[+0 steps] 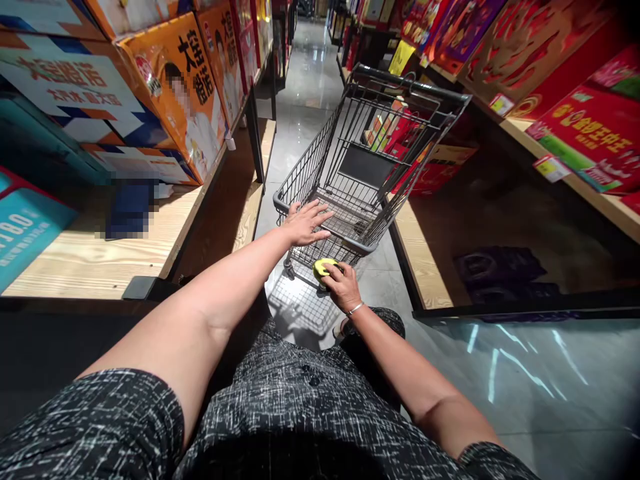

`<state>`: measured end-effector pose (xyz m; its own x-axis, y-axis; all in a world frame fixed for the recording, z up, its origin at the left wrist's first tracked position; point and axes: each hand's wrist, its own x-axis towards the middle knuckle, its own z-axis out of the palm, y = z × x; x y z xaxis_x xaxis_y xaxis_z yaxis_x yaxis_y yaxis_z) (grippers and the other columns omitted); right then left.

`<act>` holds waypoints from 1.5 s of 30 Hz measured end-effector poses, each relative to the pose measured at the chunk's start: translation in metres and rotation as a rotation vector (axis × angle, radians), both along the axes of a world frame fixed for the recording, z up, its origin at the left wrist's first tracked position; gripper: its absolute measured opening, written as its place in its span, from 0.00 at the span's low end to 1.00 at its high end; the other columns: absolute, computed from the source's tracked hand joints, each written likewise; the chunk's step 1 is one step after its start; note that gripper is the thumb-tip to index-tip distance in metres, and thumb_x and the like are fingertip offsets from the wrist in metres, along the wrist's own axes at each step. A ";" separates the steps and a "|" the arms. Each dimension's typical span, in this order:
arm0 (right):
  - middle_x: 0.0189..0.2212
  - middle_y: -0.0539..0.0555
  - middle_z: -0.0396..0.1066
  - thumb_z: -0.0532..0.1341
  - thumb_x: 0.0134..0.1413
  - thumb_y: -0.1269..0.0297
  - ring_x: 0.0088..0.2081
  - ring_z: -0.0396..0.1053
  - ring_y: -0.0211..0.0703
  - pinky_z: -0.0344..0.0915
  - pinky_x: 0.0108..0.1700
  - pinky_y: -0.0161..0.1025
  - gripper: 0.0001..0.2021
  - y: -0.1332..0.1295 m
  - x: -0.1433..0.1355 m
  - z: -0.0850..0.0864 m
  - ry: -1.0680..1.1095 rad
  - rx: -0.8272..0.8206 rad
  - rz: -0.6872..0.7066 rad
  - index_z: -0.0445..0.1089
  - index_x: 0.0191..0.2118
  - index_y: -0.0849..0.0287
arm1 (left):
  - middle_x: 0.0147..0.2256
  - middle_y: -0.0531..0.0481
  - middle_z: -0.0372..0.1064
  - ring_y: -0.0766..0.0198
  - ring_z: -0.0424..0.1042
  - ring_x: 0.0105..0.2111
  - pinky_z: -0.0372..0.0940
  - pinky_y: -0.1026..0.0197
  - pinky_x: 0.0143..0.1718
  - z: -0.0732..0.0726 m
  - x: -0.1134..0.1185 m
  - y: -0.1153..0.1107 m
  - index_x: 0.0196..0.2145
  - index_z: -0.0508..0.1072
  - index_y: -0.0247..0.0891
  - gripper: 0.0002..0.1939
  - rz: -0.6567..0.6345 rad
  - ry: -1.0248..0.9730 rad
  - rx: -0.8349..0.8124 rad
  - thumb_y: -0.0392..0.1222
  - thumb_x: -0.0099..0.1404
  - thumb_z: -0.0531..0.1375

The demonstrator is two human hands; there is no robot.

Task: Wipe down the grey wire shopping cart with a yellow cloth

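1. Head view: two shelves flank the aisle; the left shelf (80,275) carries at least two orange boxes (163,107), the right shelf (420,250) stands opposite.
2. One shopping cart (367,167) stands between them, handle at its far end.
3. Two hands: the left hand (307,225), fingers spread, is over the cart's near left corner, contact unclear; the right hand (343,288) pinches one yellow item (323,268).
4. That item, its kind unclear, is just beside the cart's near end.

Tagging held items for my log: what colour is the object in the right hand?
The object in the right hand is yellow-green, seen in the head view.
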<state>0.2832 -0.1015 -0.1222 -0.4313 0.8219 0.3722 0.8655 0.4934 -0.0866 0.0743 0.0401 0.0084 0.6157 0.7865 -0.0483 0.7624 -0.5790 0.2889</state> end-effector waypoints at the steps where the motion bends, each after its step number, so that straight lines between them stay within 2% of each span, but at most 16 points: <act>1: 0.57 0.47 0.75 0.63 0.63 0.69 0.58 0.61 0.52 0.64 0.55 0.49 0.12 0.001 -0.001 0.016 0.027 0.031 0.002 0.80 0.43 0.40 | 0.75 0.51 0.44 0.49 0.39 0.75 0.33 0.34 0.71 0.000 -0.003 0.001 0.73 0.54 0.54 0.33 0.006 -0.009 0.001 0.61 0.75 0.47; 5: 0.61 0.49 0.71 0.62 0.63 0.69 0.61 0.57 0.55 0.61 0.59 0.54 0.15 0.011 0.000 0.077 0.109 0.121 -0.072 0.79 0.48 0.40 | 0.74 0.53 0.50 0.52 0.41 0.75 0.33 0.37 0.72 -0.001 -0.013 0.005 0.71 0.61 0.54 0.29 0.042 -0.046 0.014 0.57 0.77 0.41; 9: 0.62 0.52 0.69 0.61 0.59 0.75 0.57 0.59 0.55 0.63 0.57 0.54 0.21 0.018 0.014 0.107 0.101 0.064 -0.085 0.78 0.52 0.44 | 0.72 0.55 0.55 0.53 0.44 0.74 0.32 0.38 0.72 -0.002 -0.021 0.010 0.66 0.69 0.55 0.29 0.053 -0.074 -0.015 0.58 0.77 0.40; 13: 0.59 0.56 0.70 0.60 0.52 0.77 0.57 0.62 0.54 0.64 0.57 0.54 0.25 0.030 0.042 0.114 0.189 0.015 -0.045 0.77 0.54 0.49 | 0.71 0.56 0.56 0.53 0.45 0.74 0.32 0.38 0.73 0.000 -0.027 0.015 0.64 0.72 0.55 0.30 0.079 -0.063 -0.048 0.59 0.77 0.39; 16: 0.57 0.58 0.70 0.59 0.50 0.77 0.58 0.64 0.54 0.62 0.58 0.56 0.24 0.056 0.066 0.118 0.252 -0.015 -0.079 0.77 0.52 0.53 | 0.71 0.55 0.56 0.50 0.44 0.74 0.32 0.36 0.73 0.004 -0.027 0.015 0.62 0.74 0.54 0.30 0.096 -0.041 -0.059 0.60 0.77 0.40; 19: 0.52 0.60 0.72 0.59 0.49 0.76 0.57 0.66 0.55 0.61 0.56 0.56 0.20 0.084 0.079 0.123 0.300 -0.078 -0.144 0.78 0.47 0.56 | 0.74 0.56 0.49 0.42 0.34 0.75 0.29 0.28 0.71 0.006 -0.017 0.008 0.63 0.72 0.57 0.30 0.102 -0.040 -0.052 0.64 0.75 0.43; 21: 0.49 0.60 0.73 0.58 0.49 0.76 0.55 0.67 0.54 0.61 0.55 0.56 0.19 0.091 0.077 0.125 0.314 -0.109 -0.166 0.78 0.45 0.56 | 0.75 0.58 0.44 0.40 0.27 0.76 0.27 0.27 0.70 0.006 -0.005 -0.003 0.67 0.67 0.59 0.30 0.074 -0.065 -0.016 0.65 0.74 0.45; 23: 0.50 0.59 0.73 0.58 0.47 0.77 0.55 0.68 0.53 0.61 0.55 0.55 0.21 0.083 0.066 0.126 0.302 -0.104 -0.148 0.77 0.46 0.55 | 0.75 0.56 0.44 0.44 0.29 0.76 0.27 0.30 0.71 0.004 0.007 -0.015 0.71 0.61 0.57 0.32 0.027 -0.088 0.013 0.64 0.74 0.45; 25: 0.53 0.59 0.72 0.56 0.45 0.79 0.57 0.67 0.53 0.61 0.55 0.53 0.25 0.064 0.052 0.124 0.284 -0.070 -0.114 0.77 0.49 0.54 | 0.74 0.52 0.49 0.47 0.36 0.76 0.29 0.33 0.72 0.001 0.015 -0.025 0.73 0.57 0.54 0.34 0.002 -0.099 0.024 0.64 0.75 0.44; 28: 0.56 0.59 0.71 0.56 0.44 0.81 0.59 0.65 0.52 0.62 0.55 0.51 0.30 0.040 0.039 0.119 0.282 -0.028 -0.070 0.76 0.53 0.52 | 0.72 0.48 0.54 0.49 0.46 0.74 0.34 0.36 0.71 -0.001 0.015 -0.030 0.72 0.58 0.51 0.35 -0.008 -0.113 0.037 0.64 0.74 0.44; 30: 0.57 0.58 0.71 0.56 0.44 0.82 0.59 0.65 0.51 0.62 0.56 0.50 0.31 0.041 0.040 0.116 0.266 -0.028 -0.035 0.76 0.54 0.52 | 0.72 0.49 0.54 0.50 0.47 0.73 0.37 0.38 0.71 -0.002 0.009 -0.028 0.71 0.60 0.52 0.34 -0.029 -0.118 0.028 0.65 0.74 0.45; 33: 0.58 0.58 0.71 0.56 0.46 0.82 0.57 0.64 0.52 0.62 0.56 0.53 0.29 0.072 0.062 0.116 0.212 -0.022 -0.072 0.77 0.52 0.53 | 0.72 0.50 0.53 0.49 0.46 0.73 0.36 0.38 0.70 -0.003 0.003 -0.023 0.70 0.62 0.54 0.35 -0.054 -0.114 0.012 0.67 0.72 0.47; 37: 0.60 0.57 0.68 0.58 0.52 0.78 0.53 0.60 0.56 0.62 0.51 0.55 0.23 0.144 0.108 0.128 0.161 -0.022 -0.305 0.78 0.50 0.51 | 0.73 0.50 0.51 0.46 0.45 0.73 0.33 0.37 0.71 -0.006 0.005 -0.020 0.70 0.62 0.54 0.40 -0.066 -0.108 0.021 0.70 0.65 0.57; 40: 0.59 0.58 0.67 0.60 0.55 0.73 0.52 0.58 0.56 0.62 0.49 0.54 0.20 0.190 0.134 0.141 0.127 -0.075 -0.460 0.77 0.51 0.49 | 0.73 0.52 0.52 0.47 0.45 0.73 0.32 0.37 0.71 -0.005 0.008 -0.022 0.69 0.64 0.54 0.37 -0.052 -0.106 0.008 0.69 0.67 0.55; 43: 0.56 0.61 0.66 0.61 0.59 0.68 0.50 0.57 0.55 0.60 0.48 0.54 0.15 0.207 0.136 0.151 0.095 -0.123 -0.513 0.76 0.50 0.51 | 0.73 0.55 0.53 0.49 0.46 0.73 0.32 0.38 0.71 -0.001 0.009 -0.023 0.68 0.65 0.54 0.31 -0.015 -0.115 -0.019 0.63 0.74 0.46; 45: 0.54 0.62 0.67 0.60 0.61 0.65 0.49 0.57 0.56 0.59 0.47 0.53 0.13 0.197 0.123 0.158 0.032 -0.155 -0.497 0.77 0.49 0.52 | 0.73 0.56 0.52 0.50 0.45 0.73 0.31 0.40 0.71 0.000 0.008 -0.021 0.70 0.62 0.53 0.31 0.014 -0.112 -0.036 0.60 0.76 0.41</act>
<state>0.4058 0.0960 0.0356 0.0342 0.9710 0.2365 0.9877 0.0032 -0.1561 0.0823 0.0187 0.0089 0.6081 0.7938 -0.0082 0.7320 -0.5567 0.3928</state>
